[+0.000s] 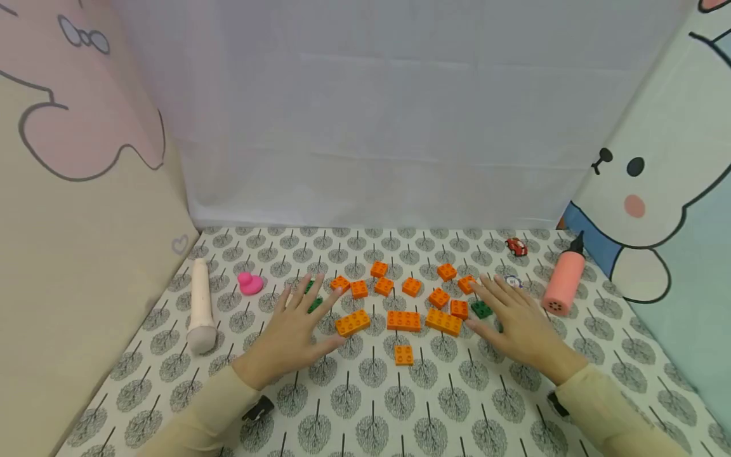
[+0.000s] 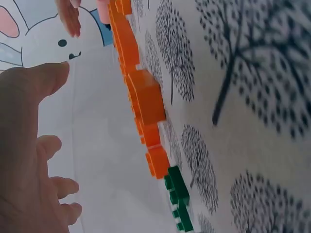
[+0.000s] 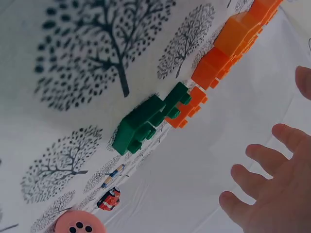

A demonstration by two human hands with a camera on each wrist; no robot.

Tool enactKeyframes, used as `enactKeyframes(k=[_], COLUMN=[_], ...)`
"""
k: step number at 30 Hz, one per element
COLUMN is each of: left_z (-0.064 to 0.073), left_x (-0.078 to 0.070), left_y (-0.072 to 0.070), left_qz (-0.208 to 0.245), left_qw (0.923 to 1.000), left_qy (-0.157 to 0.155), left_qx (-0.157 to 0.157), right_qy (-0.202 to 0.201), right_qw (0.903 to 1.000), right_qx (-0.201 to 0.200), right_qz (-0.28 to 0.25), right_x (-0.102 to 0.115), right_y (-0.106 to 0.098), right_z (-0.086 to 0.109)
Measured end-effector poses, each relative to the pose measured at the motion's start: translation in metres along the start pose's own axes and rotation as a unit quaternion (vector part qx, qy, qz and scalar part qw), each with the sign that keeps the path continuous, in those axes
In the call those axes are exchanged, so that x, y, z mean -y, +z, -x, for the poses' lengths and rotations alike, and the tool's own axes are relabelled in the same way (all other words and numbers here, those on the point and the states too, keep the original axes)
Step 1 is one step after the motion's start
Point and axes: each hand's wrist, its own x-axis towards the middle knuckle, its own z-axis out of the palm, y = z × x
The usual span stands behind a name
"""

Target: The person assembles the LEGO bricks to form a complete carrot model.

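My left hand (image 1: 294, 336) hovers over the left side of the bricks, fingers spread and holding nothing. Beneath its fingers lie green bricks (image 1: 315, 304), partly hidden; they also show in the left wrist view (image 2: 179, 186). By its thumb is a long orange brick (image 1: 352, 323). My right hand (image 1: 521, 327) is likewise spread above the right side, with a green brick (image 1: 481, 309) beside its fingers. In the right wrist view, a green brick (image 3: 138, 124) lies below that hand, apart from it. Between the hands are a long orange brick (image 1: 403, 321) and a small square one (image 1: 403, 355).
Several more small orange bricks (image 1: 411, 286) lie farther back. To the left are a pink duck (image 1: 250, 284) and a pale stick-shaped thing (image 1: 201, 304). At right stand out a red toy car (image 1: 516, 247) and a coral bottle-like object (image 1: 564, 282). A white curtain (image 1: 377, 127) closes the back.
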Motion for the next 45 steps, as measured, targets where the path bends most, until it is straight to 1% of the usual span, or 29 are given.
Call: enactKeyframes(k=[2, 6, 10, 12, 15, 18, 21, 25, 28, 34, 38, 45], left_z=[-0.003, -0.009, -0.014, -0.016, -0.021, -0.025, -0.027, -0.028, -0.030, -0.035, -0.038, -0.043], left_x=[-0.006, -0.019, -0.033, -0.039, -0.049, -0.059, -0.067, -0.075, -0.079, -0.084, -0.087, -0.090], left_y=[0.000, 0.001, 0.002, 0.004, 0.010, 0.017, 0.024, 0.031, 0.034, 0.040, 0.042, 0.044], left_qz=[0.004, 0.022, 0.054, 0.069, 0.060, 0.052, 0.057, 0.069, 0.064, 0.031, 0.031, 0.035], left_qw=[0.9999, 0.9980, 0.9924, 0.9892, 0.9864, 0.9845, 0.9834, 0.9831, 0.9836, 0.9833, 0.9834, 0.9847], left_qy=[0.013, 0.056, 0.102, 0.117, 0.139, 0.153, 0.155, 0.150, 0.150, 0.158, 0.156, 0.143], left_qx=[0.005, 0.018, 0.042, 0.055, 0.065, 0.069, 0.074, 0.079, 0.077, 0.084, 0.087, 0.093], right_qy=[-0.008, -0.012, -0.014, -0.019, -0.027, -0.034, -0.045, -0.053, -0.055, -0.068, -0.078, -0.064], right_qw=[0.9999, 0.9997, 0.9995, 0.9993, 0.9989, 0.9983, 0.9976, 0.9968, 0.9969, 0.9970, 0.9966, 0.9974], right_qx=[-0.002, -0.001, 0.000, 0.000, 0.002, 0.010, 0.017, 0.026, 0.031, 0.028, 0.023, 0.033], right_qz=[-0.009, -0.020, -0.027, -0.032, -0.037, -0.046, -0.051, -0.053, -0.047, -0.023, -0.011, -0.005], right_x=[0.001, 0.006, 0.011, 0.013, 0.017, 0.020, 0.023, 0.026, 0.028, 0.030, 0.030, 0.030], right_y=[-0.001, 0.000, 0.005, 0.009, 0.013, 0.015, 0.018, 0.023, 0.025, 0.028, 0.030, 0.032], right_z=[-0.002, -0.006, -0.012, -0.016, -0.020, -0.021, -0.022, -0.022, -0.021, -0.021, -0.021, -0.023])
